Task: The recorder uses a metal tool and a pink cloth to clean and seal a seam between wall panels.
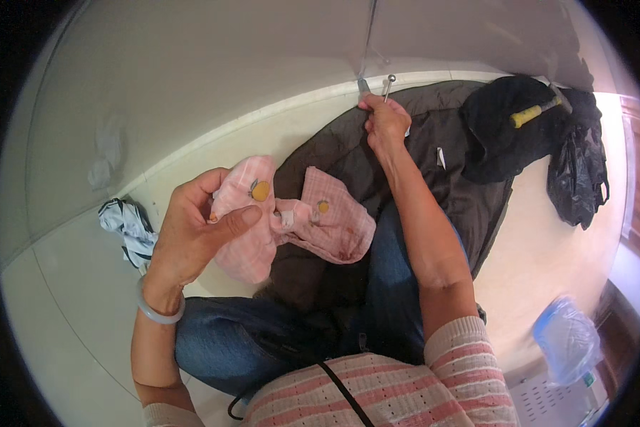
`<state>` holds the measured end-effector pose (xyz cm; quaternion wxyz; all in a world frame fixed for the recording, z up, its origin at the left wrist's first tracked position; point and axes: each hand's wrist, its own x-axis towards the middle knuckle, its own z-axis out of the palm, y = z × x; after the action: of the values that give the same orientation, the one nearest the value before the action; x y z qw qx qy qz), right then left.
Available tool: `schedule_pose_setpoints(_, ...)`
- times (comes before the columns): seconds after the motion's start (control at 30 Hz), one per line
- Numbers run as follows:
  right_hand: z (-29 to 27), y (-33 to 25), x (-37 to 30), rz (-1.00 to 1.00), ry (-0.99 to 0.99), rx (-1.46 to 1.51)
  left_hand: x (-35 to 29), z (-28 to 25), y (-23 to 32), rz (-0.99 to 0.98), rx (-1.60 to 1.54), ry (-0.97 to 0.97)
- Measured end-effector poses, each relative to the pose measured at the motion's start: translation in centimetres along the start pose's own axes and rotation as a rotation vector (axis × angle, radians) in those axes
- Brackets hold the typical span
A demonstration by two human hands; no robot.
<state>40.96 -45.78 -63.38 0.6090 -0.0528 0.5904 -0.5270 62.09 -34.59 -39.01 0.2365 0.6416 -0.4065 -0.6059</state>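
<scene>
My left hand (195, 224) is closed on a pink checked cloth piece (245, 256) printed with yellow fruit, thumb on top. The cloth narrows in the middle, like a bow, and its other half (337, 228) spreads over my lap. Further off to the right, my right hand (387, 124) is closed round a thin metal rod with a shiny ball end (391, 80). The rest of that tool is hidden in my fingers. Under my right forearm a dark brown cloth (334, 153) lies across the floor and by my legs.
A yellow-handled tool (533, 114) lies on black cloth (498, 132) at the far right, beside a black plastic bag (579, 178). A clear bluish bag (565, 341) is at the lower right. White-and-black crumpled fabric (128, 228) lies left. A smooth grey wall (227, 64) stands ahead.
</scene>
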Motion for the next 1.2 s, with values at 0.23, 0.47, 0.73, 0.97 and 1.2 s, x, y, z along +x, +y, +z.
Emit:
schedule_pose_setpoints(0.23,-0.1,0.0,0.4,0.011,-0.011,0.047,0.1,0.4,0.1,0.003,-0.089,0.001)
schedule_pose_setpoints(0.47,0.2,-0.6,-0.1,0.029,-0.014,0.055,-0.3,0.3,0.2,0.008,-0.068,-0.003)
schedule_pose_setpoints(0.73,0.4,-1.4,-1.5,0.009,-0.017,0.055,-0.8,0.2,0.2,0.041,-0.047,0.001)
schedule_pose_setpoints(0.97,0.5,-2.2,-2.3,-0.024,-0.050,0.065,-1.3,0.3,0.5,0.048,-0.071,0.006)
schedule_pose_setpoints(1.2,0.5,-4.5,-5.0,-0.044,-0.149,0.120,-1.7,-0.1,0.6,0.090,-0.010,0.017)
